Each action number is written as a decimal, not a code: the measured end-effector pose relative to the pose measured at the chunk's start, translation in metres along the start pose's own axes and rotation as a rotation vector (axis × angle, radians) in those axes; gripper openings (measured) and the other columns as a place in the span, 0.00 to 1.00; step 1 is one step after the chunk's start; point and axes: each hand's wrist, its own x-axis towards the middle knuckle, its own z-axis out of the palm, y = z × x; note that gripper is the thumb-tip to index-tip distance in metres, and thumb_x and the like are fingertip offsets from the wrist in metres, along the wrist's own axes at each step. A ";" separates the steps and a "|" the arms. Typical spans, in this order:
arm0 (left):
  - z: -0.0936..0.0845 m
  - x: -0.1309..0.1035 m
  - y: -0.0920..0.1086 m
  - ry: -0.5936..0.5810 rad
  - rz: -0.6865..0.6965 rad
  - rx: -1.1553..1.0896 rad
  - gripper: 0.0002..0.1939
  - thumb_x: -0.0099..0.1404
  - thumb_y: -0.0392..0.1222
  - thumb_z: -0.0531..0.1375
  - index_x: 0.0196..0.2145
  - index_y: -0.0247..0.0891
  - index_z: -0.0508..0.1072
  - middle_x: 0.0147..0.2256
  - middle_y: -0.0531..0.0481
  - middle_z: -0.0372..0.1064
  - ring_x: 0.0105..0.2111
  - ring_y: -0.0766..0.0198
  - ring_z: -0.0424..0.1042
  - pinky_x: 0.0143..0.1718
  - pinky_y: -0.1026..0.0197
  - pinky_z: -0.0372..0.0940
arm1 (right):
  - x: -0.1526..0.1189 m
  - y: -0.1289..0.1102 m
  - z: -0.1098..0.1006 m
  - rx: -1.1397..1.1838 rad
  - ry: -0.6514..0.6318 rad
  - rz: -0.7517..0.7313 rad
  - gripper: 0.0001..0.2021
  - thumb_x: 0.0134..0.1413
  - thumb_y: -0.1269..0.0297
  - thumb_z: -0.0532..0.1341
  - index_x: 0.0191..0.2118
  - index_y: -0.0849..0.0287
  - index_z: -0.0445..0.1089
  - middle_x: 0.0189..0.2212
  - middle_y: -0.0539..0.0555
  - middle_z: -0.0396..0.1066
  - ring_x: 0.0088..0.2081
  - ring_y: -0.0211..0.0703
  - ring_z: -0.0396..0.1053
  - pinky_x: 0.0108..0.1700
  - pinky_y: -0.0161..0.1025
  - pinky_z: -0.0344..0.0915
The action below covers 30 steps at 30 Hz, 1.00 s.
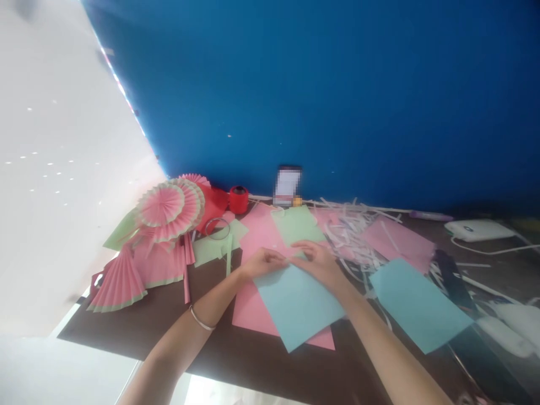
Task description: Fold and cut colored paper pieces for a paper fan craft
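In the head view, the light blue sheet point(299, 306) is set askew, one corner pointed toward the wearer; its long axis cannot be told. It is spread nearward from the fingertips, over a pink sheet point(253, 309). Its far edge is pinched by the left hand point(265, 262); whether it is gripped by the right hand point(319, 263) cannot be told.

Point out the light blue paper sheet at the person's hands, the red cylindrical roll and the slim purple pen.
Light blue paper sheet point(298, 304), head view: middle of its upper face.
Red cylindrical roll point(238, 203), head view: its outer side.
Slim purple pen point(431, 216), head view: middle of its barrel.
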 end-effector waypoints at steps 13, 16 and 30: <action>-0.005 -0.010 0.029 -0.196 -0.103 0.260 0.16 0.52 0.49 0.64 0.32 0.32 0.76 0.28 0.48 0.72 0.28 0.66 0.69 0.30 0.65 0.63 | -0.034 0.015 0.002 0.317 0.007 0.141 0.17 0.43 0.55 0.62 0.40 0.59 0.71 0.34 0.54 0.74 0.34 0.44 0.71 0.33 0.37 0.65; 0.001 -0.009 0.030 -0.218 -0.100 0.295 0.15 0.53 0.47 0.63 0.34 0.33 0.76 0.28 0.48 0.72 0.27 0.67 0.69 0.31 0.65 0.63 | -0.038 0.011 0.000 0.224 -0.005 0.105 0.15 0.40 0.57 0.64 0.37 0.57 0.72 0.35 0.54 0.74 0.37 0.46 0.70 0.37 0.38 0.65; -0.005 -0.008 0.064 -0.338 -0.110 0.564 0.20 0.53 0.55 0.62 0.34 0.35 0.77 0.31 0.49 0.74 0.30 0.65 0.70 0.33 0.66 0.62 | -0.039 0.041 0.000 0.311 -0.033 0.112 0.22 0.42 0.54 0.63 0.44 0.60 0.72 0.35 0.58 0.76 0.36 0.47 0.73 0.37 0.41 0.69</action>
